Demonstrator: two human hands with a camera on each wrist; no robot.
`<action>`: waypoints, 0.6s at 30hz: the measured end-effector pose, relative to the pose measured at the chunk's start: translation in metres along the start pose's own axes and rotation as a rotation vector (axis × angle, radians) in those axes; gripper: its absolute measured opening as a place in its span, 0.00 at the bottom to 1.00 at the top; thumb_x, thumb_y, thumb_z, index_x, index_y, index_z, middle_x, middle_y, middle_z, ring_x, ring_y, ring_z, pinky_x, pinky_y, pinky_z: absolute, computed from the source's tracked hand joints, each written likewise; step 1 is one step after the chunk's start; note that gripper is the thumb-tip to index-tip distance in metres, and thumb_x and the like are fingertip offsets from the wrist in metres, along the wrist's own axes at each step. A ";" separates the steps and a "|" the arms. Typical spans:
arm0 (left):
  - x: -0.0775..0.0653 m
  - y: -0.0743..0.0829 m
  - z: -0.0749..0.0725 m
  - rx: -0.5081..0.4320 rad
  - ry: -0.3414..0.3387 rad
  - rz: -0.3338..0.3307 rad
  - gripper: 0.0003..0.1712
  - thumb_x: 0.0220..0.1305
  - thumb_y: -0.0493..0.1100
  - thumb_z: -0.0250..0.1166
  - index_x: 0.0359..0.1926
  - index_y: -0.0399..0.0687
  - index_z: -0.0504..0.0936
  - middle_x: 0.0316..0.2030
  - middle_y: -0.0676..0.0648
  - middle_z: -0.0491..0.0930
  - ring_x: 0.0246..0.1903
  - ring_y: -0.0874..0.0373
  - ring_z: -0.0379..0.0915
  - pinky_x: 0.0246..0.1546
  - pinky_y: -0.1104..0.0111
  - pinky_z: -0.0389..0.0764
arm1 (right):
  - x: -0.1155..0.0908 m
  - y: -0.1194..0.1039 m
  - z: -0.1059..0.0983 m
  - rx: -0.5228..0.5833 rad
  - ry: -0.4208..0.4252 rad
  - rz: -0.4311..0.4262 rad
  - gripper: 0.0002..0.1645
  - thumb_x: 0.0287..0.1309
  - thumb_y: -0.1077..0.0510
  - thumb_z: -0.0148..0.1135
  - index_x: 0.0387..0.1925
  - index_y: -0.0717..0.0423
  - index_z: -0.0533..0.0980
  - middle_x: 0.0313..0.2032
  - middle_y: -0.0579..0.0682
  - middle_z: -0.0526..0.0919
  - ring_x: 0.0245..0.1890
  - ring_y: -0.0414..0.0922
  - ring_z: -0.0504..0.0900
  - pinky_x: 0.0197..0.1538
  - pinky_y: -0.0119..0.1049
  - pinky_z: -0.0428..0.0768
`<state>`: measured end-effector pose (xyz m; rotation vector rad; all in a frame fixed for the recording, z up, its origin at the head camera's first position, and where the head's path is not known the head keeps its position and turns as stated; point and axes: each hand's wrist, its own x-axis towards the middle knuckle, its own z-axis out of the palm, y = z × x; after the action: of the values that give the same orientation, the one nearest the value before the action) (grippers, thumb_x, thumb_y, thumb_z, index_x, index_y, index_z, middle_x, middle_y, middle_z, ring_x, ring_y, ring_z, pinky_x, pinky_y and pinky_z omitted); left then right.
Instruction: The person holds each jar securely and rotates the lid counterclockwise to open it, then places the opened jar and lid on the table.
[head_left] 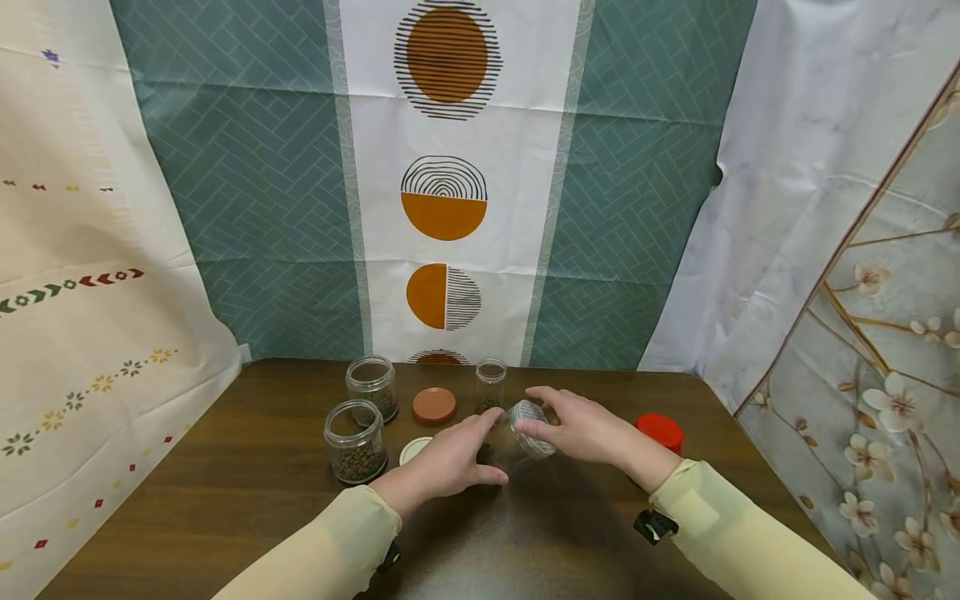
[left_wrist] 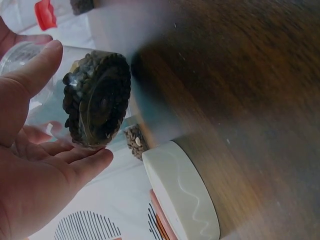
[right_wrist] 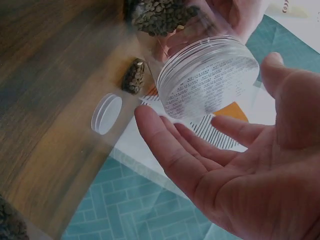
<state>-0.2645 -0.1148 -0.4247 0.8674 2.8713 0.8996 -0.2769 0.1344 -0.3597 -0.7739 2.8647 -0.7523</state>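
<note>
A clear jar [left_wrist: 97, 97] holding dark seeds is tilted over the table, its base toward the left. My left hand [head_left: 453, 457] grips its body between thumb and fingers. A clear screw lid [right_wrist: 210, 82] with printed text sits on the jar's mouth, facing my right hand [head_left: 583, 427]. The right fingers are spread around the lid, fingertips near its edge, with space between palm and lid. Close to the left hand lies a cream lid [head_left: 412, 450], partly hidden by that hand.
Two open jars stand at the left, a front jar [head_left: 356, 446] and a back jar [head_left: 372, 383], both with seeds. A terracotta lid [head_left: 433, 406] and a small open jar [head_left: 491, 379] are behind the hands. A red lid [head_left: 662, 432] shows beyond my right forearm. A whitish lid [right_wrist: 106, 114] lies farther back.
</note>
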 end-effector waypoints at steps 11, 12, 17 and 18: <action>-0.001 0.001 0.001 0.015 0.002 0.002 0.54 0.63 0.52 0.85 0.81 0.41 0.66 0.69 0.36 0.78 0.64 0.43 0.79 0.64 0.46 0.81 | -0.002 0.002 -0.004 0.052 -0.041 -0.073 0.44 0.70 0.42 0.77 0.76 0.59 0.72 0.48 0.50 0.84 0.43 0.46 0.81 0.47 0.44 0.83; -0.001 0.001 0.001 0.015 0.002 0.003 0.54 0.63 0.52 0.85 0.81 0.41 0.66 0.68 0.36 0.78 0.64 0.43 0.80 0.64 0.46 0.81 | -0.002 0.002 -0.004 0.056 -0.044 -0.085 0.44 0.69 0.43 0.78 0.76 0.59 0.72 0.49 0.51 0.83 0.44 0.47 0.81 0.47 0.44 0.83; -0.001 0.001 0.000 0.005 0.001 0.003 0.54 0.64 0.51 0.85 0.81 0.40 0.65 0.68 0.35 0.78 0.64 0.43 0.79 0.64 0.45 0.81 | -0.004 0.005 -0.005 0.061 -0.045 -0.137 0.44 0.67 0.47 0.81 0.76 0.56 0.72 0.58 0.52 0.81 0.54 0.51 0.81 0.56 0.48 0.83; -0.001 0.000 0.000 0.004 0.002 0.003 0.54 0.64 0.51 0.84 0.81 0.40 0.65 0.68 0.35 0.78 0.64 0.43 0.79 0.64 0.45 0.80 | -0.004 0.005 -0.006 0.061 -0.044 -0.145 0.44 0.66 0.48 0.81 0.76 0.55 0.72 0.60 0.52 0.81 0.55 0.52 0.81 0.57 0.49 0.83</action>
<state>-0.2634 -0.1148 -0.4249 0.8726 2.8746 0.8963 -0.2769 0.1429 -0.3576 -0.9849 2.7556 -0.8237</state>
